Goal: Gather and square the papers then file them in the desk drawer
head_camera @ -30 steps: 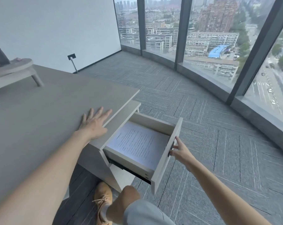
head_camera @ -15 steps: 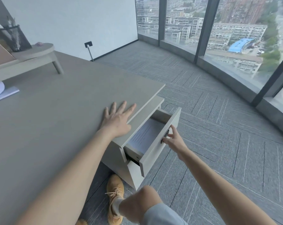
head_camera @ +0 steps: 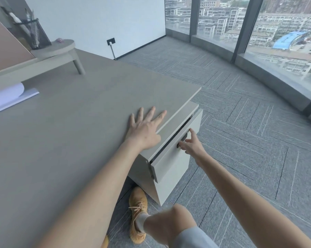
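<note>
The pale desk drawer [head_camera: 170,158] sits under the desk's right corner, pushed in until only a thin dark gap shows along its top. The papers inside are hidden. My right hand [head_camera: 192,146] touches the drawer front with fingers spread, fingertips at the dark handle [head_camera: 182,141]. My left hand [head_camera: 145,128] lies flat and open on the grey desk top [head_camera: 70,133], just behind the edge above the drawer.
A raised shelf [head_camera: 53,49] with a black mesh pen cup [head_camera: 33,33] stands at the desk's back left. White sheets [head_camera: 6,97] lie at the left edge. My knee and a tan shoe [head_camera: 138,212] are below the drawer unit. Carpeted floor and windows lie to the right.
The drawer, wide open with the papers showing a second ago, has been pushed nearly shut by my right hand. My left hand stayed flat on the desk.
</note>
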Available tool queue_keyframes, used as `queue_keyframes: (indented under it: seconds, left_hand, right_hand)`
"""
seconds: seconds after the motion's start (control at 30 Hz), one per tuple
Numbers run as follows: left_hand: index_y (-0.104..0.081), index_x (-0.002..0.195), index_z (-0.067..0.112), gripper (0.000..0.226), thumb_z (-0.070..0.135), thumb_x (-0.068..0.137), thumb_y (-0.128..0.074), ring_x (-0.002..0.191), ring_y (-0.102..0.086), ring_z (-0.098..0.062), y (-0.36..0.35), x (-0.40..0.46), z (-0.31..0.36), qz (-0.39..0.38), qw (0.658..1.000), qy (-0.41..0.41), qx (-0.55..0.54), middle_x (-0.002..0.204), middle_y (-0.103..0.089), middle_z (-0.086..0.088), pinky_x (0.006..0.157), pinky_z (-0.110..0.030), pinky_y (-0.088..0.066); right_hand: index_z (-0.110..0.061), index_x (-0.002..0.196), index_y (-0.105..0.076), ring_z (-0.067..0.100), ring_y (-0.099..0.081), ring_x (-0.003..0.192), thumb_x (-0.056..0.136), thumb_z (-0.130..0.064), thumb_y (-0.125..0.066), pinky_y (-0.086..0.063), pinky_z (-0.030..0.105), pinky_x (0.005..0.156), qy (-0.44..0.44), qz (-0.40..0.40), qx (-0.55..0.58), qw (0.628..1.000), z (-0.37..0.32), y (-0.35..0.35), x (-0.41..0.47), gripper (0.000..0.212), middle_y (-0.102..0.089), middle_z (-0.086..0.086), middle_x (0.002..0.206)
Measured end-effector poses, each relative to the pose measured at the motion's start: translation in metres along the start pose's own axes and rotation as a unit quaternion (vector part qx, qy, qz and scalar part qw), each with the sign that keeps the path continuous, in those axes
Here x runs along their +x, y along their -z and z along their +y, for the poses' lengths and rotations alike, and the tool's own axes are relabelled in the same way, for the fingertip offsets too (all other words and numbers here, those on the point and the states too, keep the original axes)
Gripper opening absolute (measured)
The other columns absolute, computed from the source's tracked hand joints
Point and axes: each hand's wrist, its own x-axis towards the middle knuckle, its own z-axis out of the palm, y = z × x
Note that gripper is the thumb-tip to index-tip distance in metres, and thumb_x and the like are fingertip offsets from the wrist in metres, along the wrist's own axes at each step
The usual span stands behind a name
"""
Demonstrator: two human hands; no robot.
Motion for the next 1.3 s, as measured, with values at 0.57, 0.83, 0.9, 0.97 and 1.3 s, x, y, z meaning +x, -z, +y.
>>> queue_keyframes:
  seconds: [0.57,0.83,0.9,0.97,1.3]
  left_hand:
    - [0.006,0.153,0.046,0.090,0.026,0.082,-0.046,0.151,0.006,-0.039,-0.006,0.003,-0.001,0.007,1.000,0.001,0.011,0.168,0.007,0.000,0.117,-0.063,-0.001]
    - [0.005,0.153,0.045,0.090,0.028,0.082,-0.047,0.151,0.006,-0.039,-0.003,0.001,0.001,0.003,1.000,0.005,0.014,0.168,0.006,0.000,0.118,-0.062,-0.001]
    - [0.005,0.153,0.046,0.090,0.031,0.082,-0.049,0.152,0.005,-0.039,-0.002,-0.001,0.002,0.005,1.000,0.005,0.016,0.168,0.005,0.001,0.118,-0.061,-0.001]
    - [0.002,0.154,0.045,0.089,0.034,0.082,-0.050,0.152,0.004,-0.038,-0.001,-0.002,0.002,0.007,1.000,0.005,0.003,0.168,0.003,0.001,0.119,-0.060,-0.002]
    - [-0.030,0.153,0.029,0.068,0.036,0.090,-0.056,0.153,-0.010,-0.027,0.011,-0.026,-0.004,-0.002,0.987,0.006,-0.161,0.165,-0.020,-0.004,0.122,-0.043,-0.010]
  right_hand:
    - [-0.039,0.112,-0.044,0.025,-0.055,0.066,0.064,-0.020,-0.056,-0.049,0.039,0.062,0.002,0.069,-0.009,0.998,-0.010,-0.025,0.020,0.053,-0.072,0.023,0.092]
    - [-0.027,0.135,-0.029,0.025,-0.051,0.072,0.075,-0.002,-0.056,-0.047,0.036,0.067,-0.002,0.022,-0.012,1.000,-0.030,-0.021,0.009,0.070,-0.056,0.011,0.083]
    - [-0.025,0.136,-0.028,0.024,-0.050,0.073,0.078,0.001,-0.055,-0.046,0.034,0.064,-0.005,0.016,-0.030,0.999,-0.034,-0.020,0.006,0.069,-0.054,0.008,0.082]
    - [-0.022,0.132,-0.032,0.024,-0.049,0.074,0.078,-0.003,-0.058,-0.043,0.032,0.061,0.001,0.011,-0.060,0.998,-0.034,-0.019,0.003,0.062,-0.054,0.006,0.083]
    - [-0.015,0.151,-0.036,0.027,-0.059,0.101,0.091,-0.018,-0.060,-0.038,0.027,0.083,0.157,0.068,-0.188,0.967,-0.069,-0.006,-0.050,0.065,-0.052,0.019,0.132]
